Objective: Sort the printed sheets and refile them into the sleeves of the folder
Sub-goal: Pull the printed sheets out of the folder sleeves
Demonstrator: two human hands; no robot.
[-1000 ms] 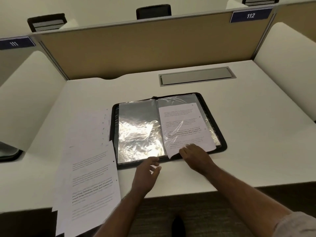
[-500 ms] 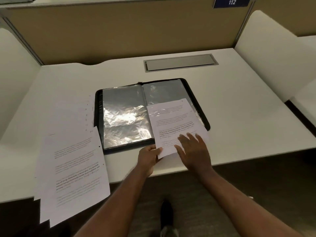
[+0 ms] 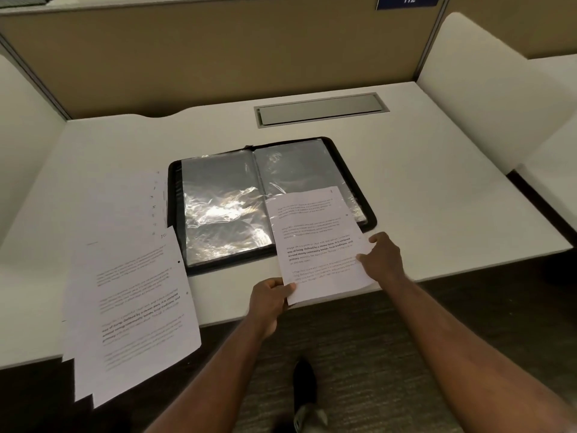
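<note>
Nearest, at 6 o'clock: left hand (image 3: 271,300) pinches the bottom-left corner of the printed sheet (image 3: 318,242), thumb on top, at the desk's (image 3: 437,198) front edge. Right hand (image 3: 383,257), about 4 o'clock of that sheet, holds its right edge; fingers curl at the margin, though how firmly is hard to tell. The sheet's lower part overhangs the desk edge; its upper part lies over the lower right page of the folder (image 3: 271,201). Whether its top is inside a sleeve or just on top cannot be told, glare hides it.

At 8 o'clock: loose stack of sheets (image 3: 134,310), fanned, partly off the desk front, more pages trailing toward 10 o'clock beside the folder's left edge.

Farther, 12 o'clock: folder open flat, both visible sleeves look empty apart from this sheet.

Judgement: early stage. One sheet in hand, none clearly filed, most of the stack left to sort and sleeve.

Beyond: grey cable tray lid (image 3: 321,111).
</note>
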